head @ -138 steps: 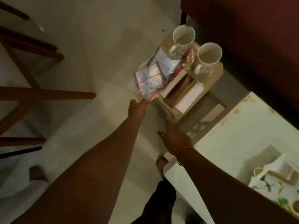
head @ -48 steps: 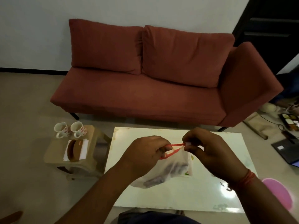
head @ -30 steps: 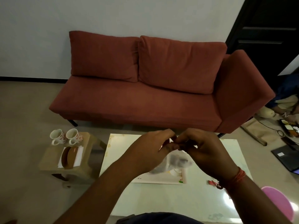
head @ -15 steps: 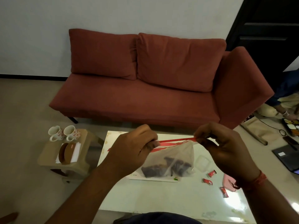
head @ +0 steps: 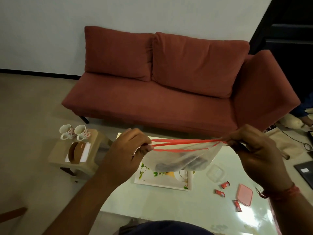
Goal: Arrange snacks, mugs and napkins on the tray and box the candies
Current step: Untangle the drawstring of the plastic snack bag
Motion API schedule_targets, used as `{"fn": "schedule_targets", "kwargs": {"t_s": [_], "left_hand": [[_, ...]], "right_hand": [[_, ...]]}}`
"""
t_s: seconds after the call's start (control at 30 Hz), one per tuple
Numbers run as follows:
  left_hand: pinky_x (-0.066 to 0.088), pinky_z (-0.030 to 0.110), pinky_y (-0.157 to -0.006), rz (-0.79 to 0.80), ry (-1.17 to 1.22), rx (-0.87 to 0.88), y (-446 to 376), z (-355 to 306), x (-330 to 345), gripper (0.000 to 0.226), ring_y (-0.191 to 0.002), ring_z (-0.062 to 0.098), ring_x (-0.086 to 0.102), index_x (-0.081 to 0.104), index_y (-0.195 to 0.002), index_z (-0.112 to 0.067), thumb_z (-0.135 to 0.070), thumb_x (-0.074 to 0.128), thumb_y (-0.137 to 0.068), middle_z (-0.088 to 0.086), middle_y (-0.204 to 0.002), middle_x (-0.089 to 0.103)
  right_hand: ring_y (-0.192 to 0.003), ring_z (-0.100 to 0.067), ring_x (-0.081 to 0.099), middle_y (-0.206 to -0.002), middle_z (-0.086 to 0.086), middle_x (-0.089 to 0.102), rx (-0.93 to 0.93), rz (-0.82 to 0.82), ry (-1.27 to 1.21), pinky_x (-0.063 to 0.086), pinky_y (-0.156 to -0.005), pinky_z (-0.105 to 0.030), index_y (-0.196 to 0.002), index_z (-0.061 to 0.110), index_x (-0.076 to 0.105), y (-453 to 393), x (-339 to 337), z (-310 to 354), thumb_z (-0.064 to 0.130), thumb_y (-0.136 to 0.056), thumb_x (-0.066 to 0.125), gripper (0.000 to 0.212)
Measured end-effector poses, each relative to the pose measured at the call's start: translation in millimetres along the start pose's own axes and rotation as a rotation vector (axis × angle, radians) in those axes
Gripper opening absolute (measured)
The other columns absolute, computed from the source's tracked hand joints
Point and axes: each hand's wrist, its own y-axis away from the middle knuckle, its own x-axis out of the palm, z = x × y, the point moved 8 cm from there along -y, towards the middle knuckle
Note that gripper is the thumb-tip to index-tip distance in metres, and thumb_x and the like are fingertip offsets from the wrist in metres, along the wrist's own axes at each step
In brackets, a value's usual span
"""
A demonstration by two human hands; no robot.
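Observation:
Both my hands hold a clear zip bag (head: 182,157) with a red seal strip, stretched wide above the table; dark snacks lie inside it. My left hand (head: 130,150) pinches its left end and my right hand (head: 252,150) pinches its right end. Under the bag a white floral tray (head: 152,177) lies on the glass coffee table (head: 152,200). Three red candies (head: 225,185) are scattered beside a clear box (head: 215,172) and its pink lid (head: 245,194). Two flowered mugs (head: 74,134) stand on a small stool (head: 57,155) at left, behind white napkins (head: 85,150) in a brown holder.
A red sofa (head: 160,92) stands behind the table against a white wall. A dark doorway is at the far right, with a laptop (head: 304,172) and cables on the floor below it. A wooden piece (head: 11,214) shows at the lower left edge.
I carried the bag from the stool to the table and pulled its red seal apart. Since half a second ago my hands have spread wider, stretching the mouth of the bag.

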Motion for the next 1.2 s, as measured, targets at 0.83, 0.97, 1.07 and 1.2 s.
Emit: {"fn": "schedule_targets", "kwargs": {"t_s": [0.83, 0.97, 1.07, 1.2], "left_hand": [[0.044, 0.005, -0.068, -0.105, 0.081, 0.012, -4.9, 0.4, -29.2, 0.026, -0.085, -0.01, 0.054, 0.054, -0.096, -0.027, -0.05, 0.041, -0.097, -0.016, -0.087, 0.053], [0.041, 0.004, -0.066, -0.089, 0.062, 0.011, -11.7, 7.9, -41.3, 0.021, -0.083, -0.009, 0.055, 0.059, -0.094, -0.025, -0.044, 0.049, -0.095, -0.018, -0.086, 0.053], [0.044, 0.008, -0.063, -0.061, 0.121, -0.003, -15.5, 3.2, -37.5, 0.034, -0.08, -0.002, 0.056, 0.065, -0.089, -0.018, -0.048, 0.051, -0.093, -0.019, -0.081, 0.052], [0.045, 0.009, -0.062, -0.028, 0.21, -0.025, -22.7, -7.9, -23.6, 0.031, -0.076, 0.001, 0.057, 0.068, -0.085, -0.014, -0.044, 0.058, -0.088, -0.022, -0.077, 0.053]], "right_hand": [[-0.088, -0.009, 0.06, -0.094, 0.009, 0.06, 0.162, 0.229, 0.02, 0.044, -0.074, -0.011, -0.099, 0.024, 0.074, -0.1, 47.5, -9.7, 0.0, -0.09, 0.062, 0.029], [-0.087, -0.008, 0.059, -0.092, 0.011, 0.061, 0.222, 0.154, 0.07, 0.041, -0.075, -0.007, -0.093, 0.023, 0.073, -2.7, 37.0, -21.3, -0.002, -0.088, 0.064, 0.027], [-0.091, -0.002, 0.059, -0.095, 0.012, 0.061, 0.186, 0.204, 0.095, 0.042, -0.078, -0.007, -0.094, 0.026, 0.071, -11.9, 43.7, -9.3, 0.004, -0.089, 0.065, 0.024], [-0.106, -0.004, 0.056, -0.108, 0.014, 0.06, 0.046, 0.346, 0.01, 0.046, -0.09, -0.025, -0.104, 0.027, 0.068, -23.9, 79.0, 43.0, 0.035, -0.095, 0.051, 0.02]]}}
